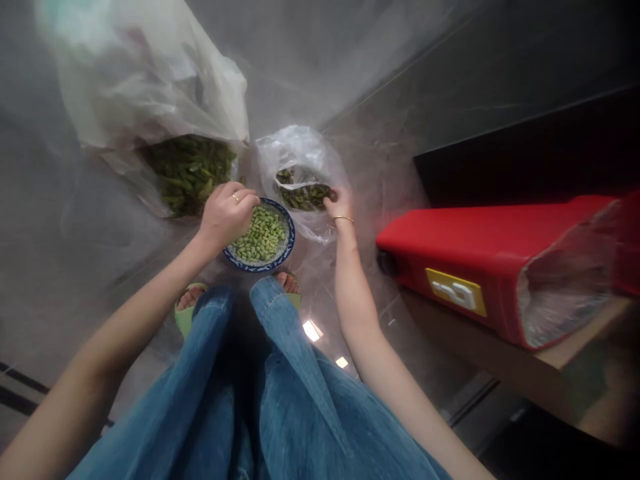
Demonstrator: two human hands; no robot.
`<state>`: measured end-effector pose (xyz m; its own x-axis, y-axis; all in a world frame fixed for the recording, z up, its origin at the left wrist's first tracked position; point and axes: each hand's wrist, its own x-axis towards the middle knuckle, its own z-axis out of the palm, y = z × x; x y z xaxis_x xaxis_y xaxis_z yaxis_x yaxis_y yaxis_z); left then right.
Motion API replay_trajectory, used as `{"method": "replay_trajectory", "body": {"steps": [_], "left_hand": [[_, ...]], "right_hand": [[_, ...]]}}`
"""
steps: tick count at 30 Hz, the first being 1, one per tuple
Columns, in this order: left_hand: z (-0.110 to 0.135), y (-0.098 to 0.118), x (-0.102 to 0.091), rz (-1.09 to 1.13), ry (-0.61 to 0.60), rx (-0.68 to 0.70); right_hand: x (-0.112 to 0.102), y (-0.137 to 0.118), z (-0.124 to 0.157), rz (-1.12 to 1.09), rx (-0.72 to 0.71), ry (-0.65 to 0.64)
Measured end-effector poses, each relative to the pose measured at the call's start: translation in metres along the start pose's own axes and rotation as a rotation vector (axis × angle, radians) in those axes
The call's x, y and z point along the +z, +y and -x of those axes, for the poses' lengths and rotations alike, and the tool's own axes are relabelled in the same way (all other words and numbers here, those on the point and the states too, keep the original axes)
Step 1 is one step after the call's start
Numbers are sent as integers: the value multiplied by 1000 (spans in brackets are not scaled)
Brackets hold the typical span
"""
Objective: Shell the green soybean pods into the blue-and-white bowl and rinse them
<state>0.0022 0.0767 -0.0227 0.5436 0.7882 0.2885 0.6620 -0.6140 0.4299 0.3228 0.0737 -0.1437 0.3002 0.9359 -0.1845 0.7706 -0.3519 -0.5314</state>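
Note:
My left hand is closed, its fingers curled over the upper left edge of a blue-and-white bowl. Whatever it may pinch is hidden. Shelled green beans lie inside the bowl. My right hand reaches into the right side of a clear plastic bag, with thumb and finger slightly apart next to the dark green pods or empty hulls there. Beyond my left hand, a large whitish plastic bag lies open with many green bean pods in its mouth.
The bags and bowl rest on a grey tiled floor. My feet in green slippers are just below the bowl. To the right lies a red bin-like container with a yellow label, its plastic-lined opening facing right. A dark panel stands behind it.

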Motion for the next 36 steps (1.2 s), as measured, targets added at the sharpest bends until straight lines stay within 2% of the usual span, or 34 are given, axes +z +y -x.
{"method": "replay_trajectory", "body": {"steps": [3, 10, 12, 14, 17, 19, 23, 27, 31, 33, 36], "left_hand": [[0, 3, 2, -7, 12, 25], [2, 2, 3, 133, -29, -56], [1, 3, 4, 148, -32, -63], [-1, 8, 4, 163, -32, -57], [-4, 21, 2, 256, -39, -48], [-5, 30, 0, 347, -48, -52], [0, 39, -3, 417, -11, -107], [8, 39, -3, 355, 36, -160], [19, 33, 5, 265, 9, -128], [25, 30, 10, 215, -13, -122], [31, 27, 14, 137, -33, -82]], "right_hand": [[-4, -6, 0, -94, 112, -15], [-35, -38, 12, -272, 80, 46], [-44, -53, 20, -355, 82, 17], [-53, -74, 33, -481, 86, -110], [-62, -110, 56, -646, 71, -413], [-64, -130, 70, -747, 84, -520], [-52, -152, 88, -910, 183, -576], [-22, -158, 103, -1127, 369, -471], [10, -166, 121, -1249, 547, -422], [17, -172, 127, -1267, 620, -411], [16, -178, 130, -1312, 674, -366]]}}
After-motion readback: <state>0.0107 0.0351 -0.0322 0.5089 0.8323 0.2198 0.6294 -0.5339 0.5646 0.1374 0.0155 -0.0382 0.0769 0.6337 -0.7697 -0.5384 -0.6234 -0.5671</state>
